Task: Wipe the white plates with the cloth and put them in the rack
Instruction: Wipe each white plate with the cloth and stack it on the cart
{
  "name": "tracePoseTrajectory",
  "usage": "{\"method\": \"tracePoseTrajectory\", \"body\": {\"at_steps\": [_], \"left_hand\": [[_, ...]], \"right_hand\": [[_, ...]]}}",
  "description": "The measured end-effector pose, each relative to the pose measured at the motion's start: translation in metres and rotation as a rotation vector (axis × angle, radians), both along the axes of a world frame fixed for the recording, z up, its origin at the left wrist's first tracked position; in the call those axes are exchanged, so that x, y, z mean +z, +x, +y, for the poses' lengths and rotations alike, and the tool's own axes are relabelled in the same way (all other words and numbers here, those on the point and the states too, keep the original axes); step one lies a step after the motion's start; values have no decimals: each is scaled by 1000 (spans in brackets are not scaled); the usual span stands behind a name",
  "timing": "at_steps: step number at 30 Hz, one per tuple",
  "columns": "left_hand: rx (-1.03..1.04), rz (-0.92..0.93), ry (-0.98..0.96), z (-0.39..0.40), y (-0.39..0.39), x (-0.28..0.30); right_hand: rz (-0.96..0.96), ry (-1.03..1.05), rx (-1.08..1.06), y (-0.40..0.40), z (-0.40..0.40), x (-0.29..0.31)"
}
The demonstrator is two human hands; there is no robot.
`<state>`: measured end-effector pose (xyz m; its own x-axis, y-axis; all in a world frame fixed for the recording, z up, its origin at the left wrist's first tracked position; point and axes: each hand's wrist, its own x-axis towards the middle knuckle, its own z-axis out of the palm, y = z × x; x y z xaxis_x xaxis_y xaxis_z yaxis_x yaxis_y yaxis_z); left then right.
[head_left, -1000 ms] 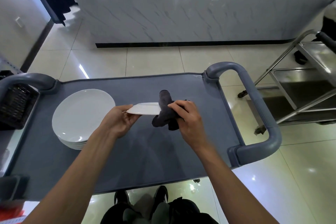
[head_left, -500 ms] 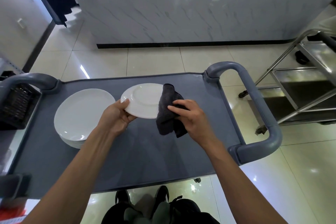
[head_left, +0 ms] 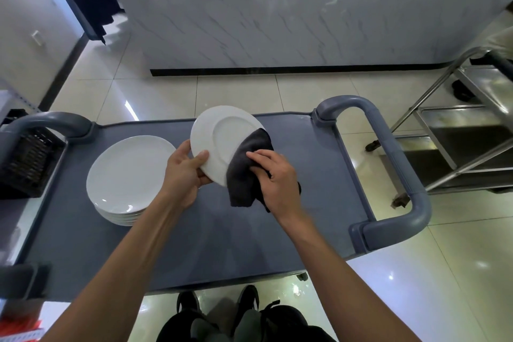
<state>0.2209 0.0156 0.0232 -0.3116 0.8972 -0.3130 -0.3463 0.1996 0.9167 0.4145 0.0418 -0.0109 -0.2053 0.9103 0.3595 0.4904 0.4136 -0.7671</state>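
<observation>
Plate up and tilted, cloth on it!
Left hand (head_left: 185,172) grips the white plate (head_left: 219,136) by its rim above the grey cart; right hand (head_left: 273,175) clutches the dark cloth (head_left: 247,169) against its lower edge, stack of plates (head_left: 125,175) alongside.

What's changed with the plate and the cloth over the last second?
The held plate has been tipped up from nearly edge-on until its underside faces the camera. The left hand still grips its left rim, and the right hand still presses the dark cloth to its lower right part. The stack of plates on the grey cart has not moved.
</observation>
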Motion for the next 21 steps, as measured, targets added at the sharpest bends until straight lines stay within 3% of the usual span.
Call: {"method": "tracePoseTrajectory", "body": {"at_steps": [6,15,21], "left_hand": [[-126,108,12,-7,11,0],[-159,73,39,-15,9,3],[-107,50,51,-16,9,3]], "right_hand": [[5,43,-41,-27,5,8],[-46,70,-112,-28,33,14],[-242,-7,115,-18,12,10]]}}
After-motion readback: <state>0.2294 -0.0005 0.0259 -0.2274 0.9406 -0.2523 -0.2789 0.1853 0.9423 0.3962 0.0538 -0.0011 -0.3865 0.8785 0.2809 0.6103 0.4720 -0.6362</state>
